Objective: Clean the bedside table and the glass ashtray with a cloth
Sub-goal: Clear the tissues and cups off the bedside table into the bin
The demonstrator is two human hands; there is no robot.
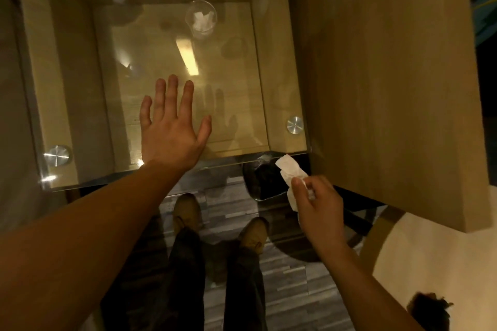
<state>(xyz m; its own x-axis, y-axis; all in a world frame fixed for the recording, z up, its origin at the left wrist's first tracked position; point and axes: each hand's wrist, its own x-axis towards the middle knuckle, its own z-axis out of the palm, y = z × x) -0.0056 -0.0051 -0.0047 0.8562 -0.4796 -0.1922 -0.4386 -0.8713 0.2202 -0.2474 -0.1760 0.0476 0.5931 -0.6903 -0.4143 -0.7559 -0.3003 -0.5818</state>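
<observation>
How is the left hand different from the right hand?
The left hand has straight, spread fingers; the right hand has curled ones. The left hand holds nothing; the right hand pinches a white cloth. The left hand is over the glass table; the right hand is past its front edge, above a dark bin. Both are bare.

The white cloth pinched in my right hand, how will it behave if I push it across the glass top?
The cloth looks thin and crumpled, so probably very light and floppy. It pokes out past the pinch of the right hand without drooping, so maybe slightly stiff. On the smooth glass top it would likely slide and bunch.
</observation>
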